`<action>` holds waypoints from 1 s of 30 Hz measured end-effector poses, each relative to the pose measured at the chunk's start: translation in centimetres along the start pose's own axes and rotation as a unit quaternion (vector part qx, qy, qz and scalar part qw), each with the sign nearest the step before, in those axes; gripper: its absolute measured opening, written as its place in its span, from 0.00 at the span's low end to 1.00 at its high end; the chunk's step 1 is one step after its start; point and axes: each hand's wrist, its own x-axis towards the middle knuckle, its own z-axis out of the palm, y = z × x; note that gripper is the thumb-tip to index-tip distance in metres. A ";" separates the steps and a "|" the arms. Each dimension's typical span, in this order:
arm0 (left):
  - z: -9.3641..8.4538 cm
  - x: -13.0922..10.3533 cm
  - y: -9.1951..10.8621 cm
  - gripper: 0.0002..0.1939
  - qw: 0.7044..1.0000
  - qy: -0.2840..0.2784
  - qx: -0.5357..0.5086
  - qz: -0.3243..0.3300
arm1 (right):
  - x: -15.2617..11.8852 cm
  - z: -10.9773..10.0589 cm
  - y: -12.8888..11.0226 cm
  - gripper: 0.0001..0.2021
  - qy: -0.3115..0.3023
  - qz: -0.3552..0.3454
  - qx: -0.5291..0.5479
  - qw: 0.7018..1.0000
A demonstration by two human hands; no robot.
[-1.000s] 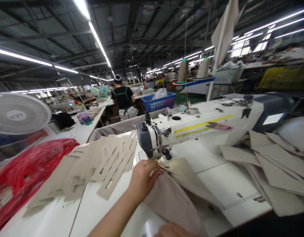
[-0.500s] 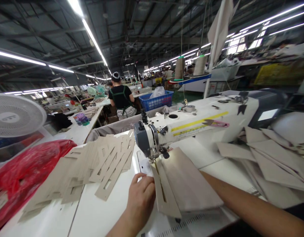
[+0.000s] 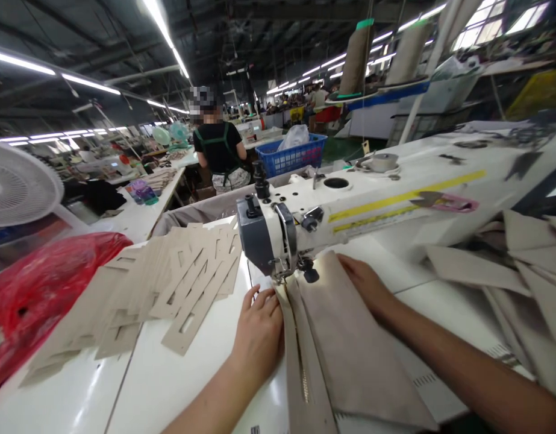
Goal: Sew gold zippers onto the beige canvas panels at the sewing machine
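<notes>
Under the presser foot of a white sewing machine [image 3: 282,278] lies a long beige strip [image 3: 311,398] with a slot down its length. A shiny toothed line in the slot looks like a zipper [image 3: 305,386]. A larger taupe fabric panel [image 3: 350,343] extends from the strip's right side. My left hand [image 3: 258,331] is closed at the strip's left edge, just in front of the needle, with bent fingers and a hidden thumb. At the panel's far right edge, my right hand [image 3: 361,280] grips the fabric, its fingertips partly hidden behind it.
Slotted beige pieces [image 3: 191,283] are fanned out at left beside a red plastic bag [image 3: 56,289]. More cut panels [image 3: 531,265] lie at right. Thread cones [image 3: 356,60] stand above the machine. Beyond are a fan [image 3: 20,184], a blue basket [image 3: 291,154] and a co-worker [image 3: 218,144].
My right hand has come into sight at the panel's far right edge. The strip and panel reach further toward me. The view has moved closer to the machine.
</notes>
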 end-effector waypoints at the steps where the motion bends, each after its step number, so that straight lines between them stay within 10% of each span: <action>1: -0.1 0.0 0.1 0.10 1.000 -0.005 0.009 -0.002 | 0.0 -0.6 -0.3 0.25 -0.003 0.012 -0.018 1.000; 4: -0.4 0.0 0.4 0.09 1.000 -0.010 0.026 -0.007 | -0.1 -1.3 -1.1 0.28 -0.020 0.012 -0.131 0.991; 10: -0.3 0.3 0.4 0.09 0.999 0.003 0.037 0.002 | -0.4 0.1 -0.3 0.16 -0.016 -0.044 -0.493 0.869; 16: -0.5 0.2 0.6 0.08 0.999 0.004 0.007 -0.031 | -0.8 0.3 -1.6 0.15 0.015 -0.091 -0.525 0.846; 22: 0.4 -0.5 0.0 0.14 0.992 0.104 -0.028 -0.068 | -3.1 3.8 -2.9 0.15 -0.021 -0.355 -0.288 0.889; 30: 1.3 -0.5 -1.1 0.14 0.993 0.094 -0.068 0.036 | -3.6 5.4 -2.0 0.18 -0.073 -0.365 -0.263 0.890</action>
